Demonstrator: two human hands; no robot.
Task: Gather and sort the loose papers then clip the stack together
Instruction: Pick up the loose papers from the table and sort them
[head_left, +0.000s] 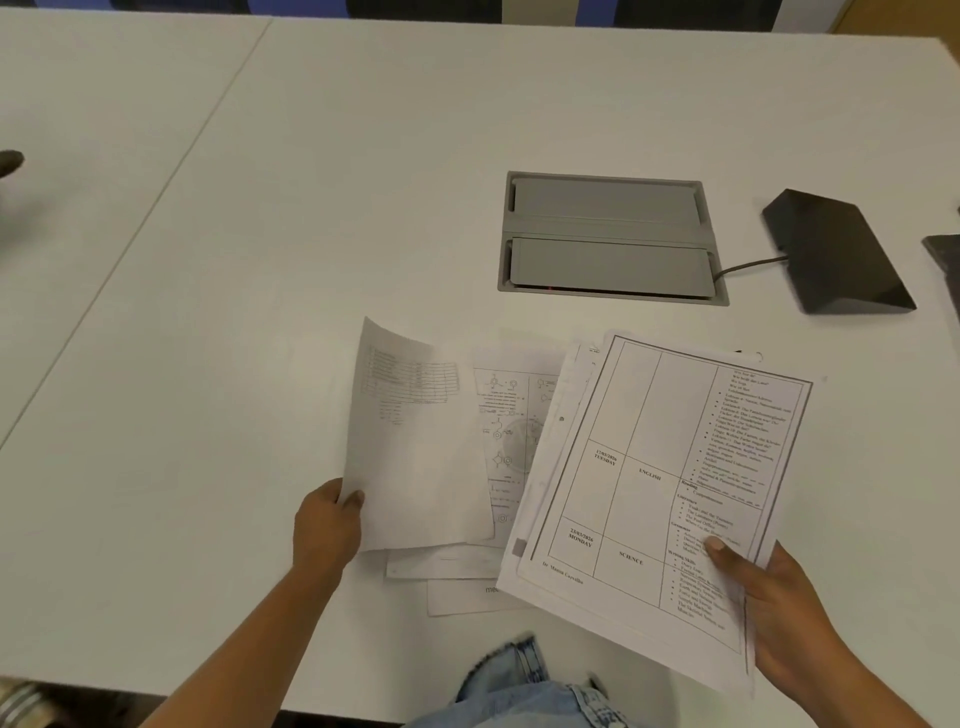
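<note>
My right hand (769, 608) grips a stack of papers (644, 499) by its lower right corner, thumb on top; the top sheet bears a printed timetable grid. My left hand (324, 525) pinches the lower left edge of a single sheet (415, 457), lifted and curling above the white table (260, 260). Under and between them lie loose papers: one with chemistry diagrams (506, 431) and two more sticking out near the table's front edge (457, 587). A small dark item (748, 355) peeks out behind the stack; I cannot tell what it is.
A grey cable hatch (608, 239) is set into the table behind the papers. A black wedge-shaped device (836, 254) with a cable sits at the right. Another dark object (945, 260) is cut off at the right edge. A seam (156, 197) crosses the table at the left.
</note>
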